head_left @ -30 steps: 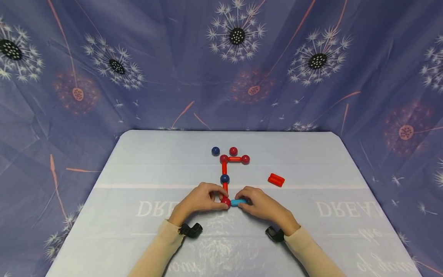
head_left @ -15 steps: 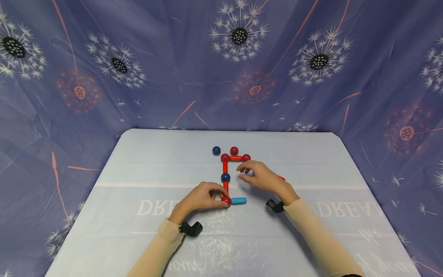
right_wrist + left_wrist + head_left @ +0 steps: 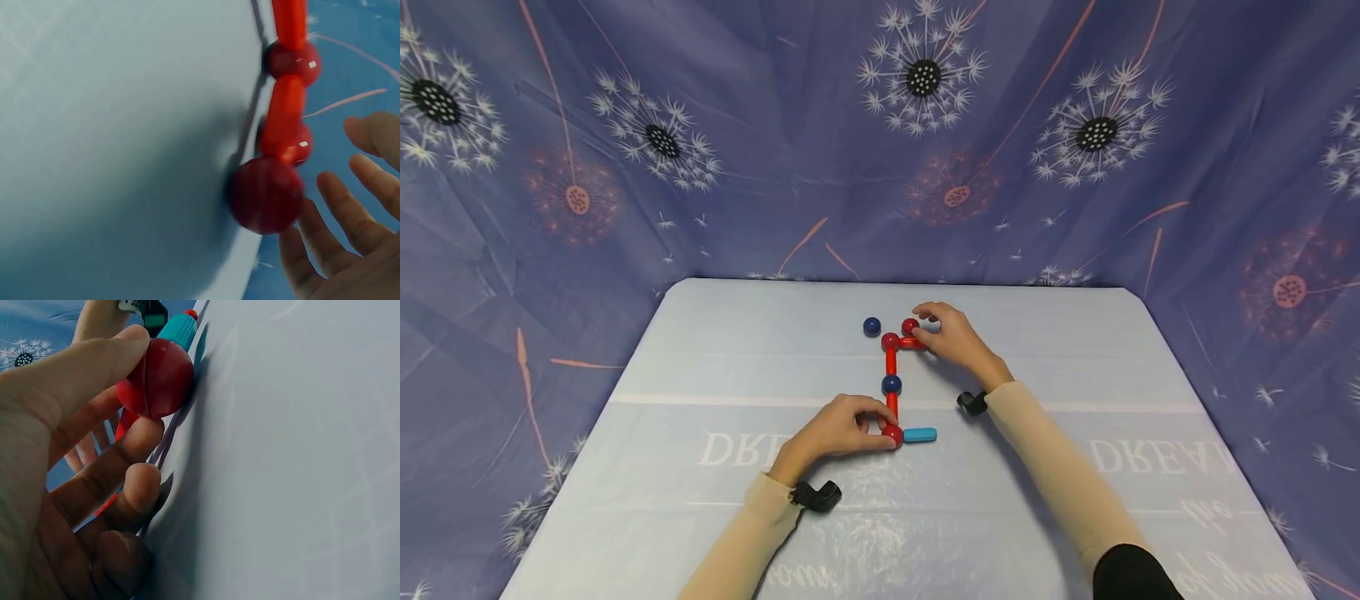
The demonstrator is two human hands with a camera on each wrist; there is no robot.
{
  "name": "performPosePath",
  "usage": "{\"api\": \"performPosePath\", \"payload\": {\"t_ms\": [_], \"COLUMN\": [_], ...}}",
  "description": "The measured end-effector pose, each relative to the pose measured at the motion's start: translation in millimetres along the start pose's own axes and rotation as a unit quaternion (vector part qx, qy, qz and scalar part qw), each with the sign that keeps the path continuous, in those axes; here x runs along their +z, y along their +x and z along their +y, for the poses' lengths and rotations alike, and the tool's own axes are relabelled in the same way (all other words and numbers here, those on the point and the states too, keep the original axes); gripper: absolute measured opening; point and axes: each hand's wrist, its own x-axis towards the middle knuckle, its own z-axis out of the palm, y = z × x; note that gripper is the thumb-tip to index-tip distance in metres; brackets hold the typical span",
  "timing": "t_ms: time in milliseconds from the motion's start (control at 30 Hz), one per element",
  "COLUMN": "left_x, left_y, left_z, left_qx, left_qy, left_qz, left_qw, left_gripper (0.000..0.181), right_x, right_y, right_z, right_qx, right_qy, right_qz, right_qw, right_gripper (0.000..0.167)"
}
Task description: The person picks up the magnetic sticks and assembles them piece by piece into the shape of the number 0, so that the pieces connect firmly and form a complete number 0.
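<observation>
My left hand (image 3: pixel 842 429) pinches a red ball (image 3: pixel 165 378) between thumb and finger at the near end of a ball-and-rod chain. A light blue rod (image 3: pixel 920 435) sticks out to the right of that ball. Red rods (image 3: pixel 891 362) run away from it through a dark blue ball (image 3: pixel 892 384) to a red corner ball (image 3: pixel 890 342). Another red rod (image 3: pixel 912 342) leads right to the end ball (image 3: pixel 267 195), which my right hand (image 3: pixel 955 337) hides in the head view. The right fingers are spread beside a loose red ball (image 3: pixel 910 327), holding nothing.
A loose dark blue ball (image 3: pixel 872 327) lies left of the loose red one, behind the chain. Everything rests on a white-covered table (image 3: pixel 737 350). A patterned purple cloth (image 3: pixel 790 167) hangs behind it.
The right hand has let go of the light blue rod and moved away over the table to the far red balls. My left hand keeps its hold. The right arm now covers the loose red rods.
</observation>
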Motion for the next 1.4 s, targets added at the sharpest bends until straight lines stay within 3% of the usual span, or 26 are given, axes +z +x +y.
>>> {"api": "performPosePath", "payload": {"t_ms": [267,533,933,1167,1400], "left_x": [-0.1,0.0,-0.4,0.2,1.7], "left_y": [-0.2,0.0,0.0,0.7,5.6], "left_z": [1.5,1.5,0.4,0.4,0.2], "left_qx": [-0.013,-0.004,-0.007,-0.005,0.002], "left_qy": [0.001,0.001,0.004,0.001,0.014], "left_qz": [-0.001,-0.001,0.000,0.000,0.018], "left_qw": [0.9999,1.0000,1.0000,1.0000,0.9997], "left_gripper": [0.025,0.025,0.024,0.023,0.026], "right_x": [11.7,15.8,16.5,10.3,-3.3], "right_y": [11.1,16.1,20.7,17.2,8.9], "right_z": [11.9,16.3,14.3,15.3,7.4], "right_qx": [0.030,0.032,0.045,0.059,0.027], "right_qy": [-0.015,-0.014,0.004,0.025,0.066], "right_qz": [-0.008,-0.018,-0.013,0.021,0.061], "right_qw": [0.9994,0.9992,0.9989,0.9977,0.9956], "right_gripper": [0.041,0.031,0.032,0.033,0.035]}}
